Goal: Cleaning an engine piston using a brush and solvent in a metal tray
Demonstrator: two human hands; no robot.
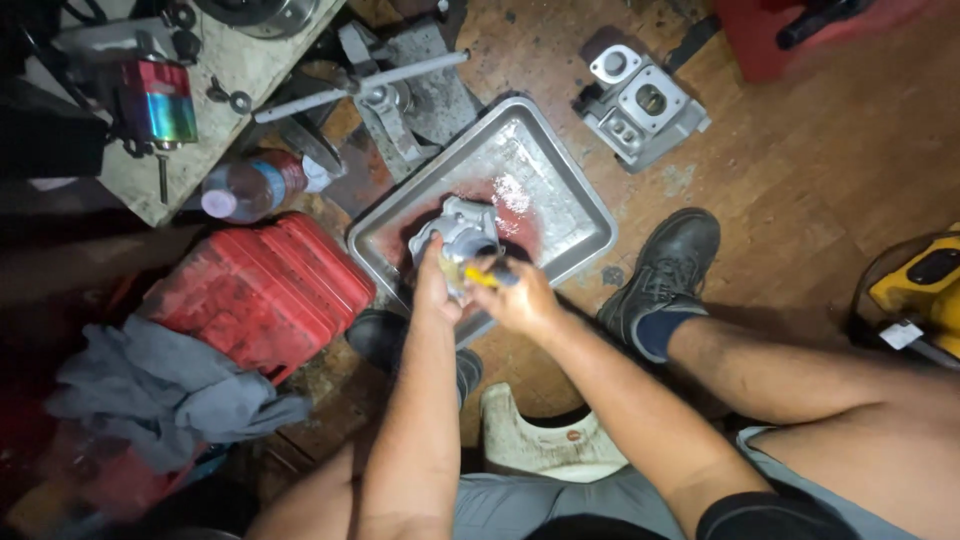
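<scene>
A person seated low over a wooden workshop floor (800, 180) holds a grey cast-metal engine part (458, 228), lumpy and dull with a round opening on its side, above the near end of a dented metal tray (560, 180) whose bottom is wet with a reddish liquid. From the left of the scene: a grey rag (160, 395) lies draped over a ribbed red plastic case (265, 290), and above them a plastic bottle (255, 185) lies on its side beside a pale surface (235, 70) crowded with tools, among them a cylinder with a rainbow sheen (160, 100). The left hand (432, 290) is closed around the underside of the part, steadying it. The right hand (520, 298) grips a small yellow-handled tool (482, 277), its tip pressed against the part; what sort of tip it carries is hidden by the fingers. Behind the tray stands a metal press-like fixture with a long bar (385, 85), and farther right a second grey casting (640, 105) rests on the floor. A black shoe (665, 265) is planted just beside the tray, and a yellow machine (925, 290) shows at the far right edge.
</scene>
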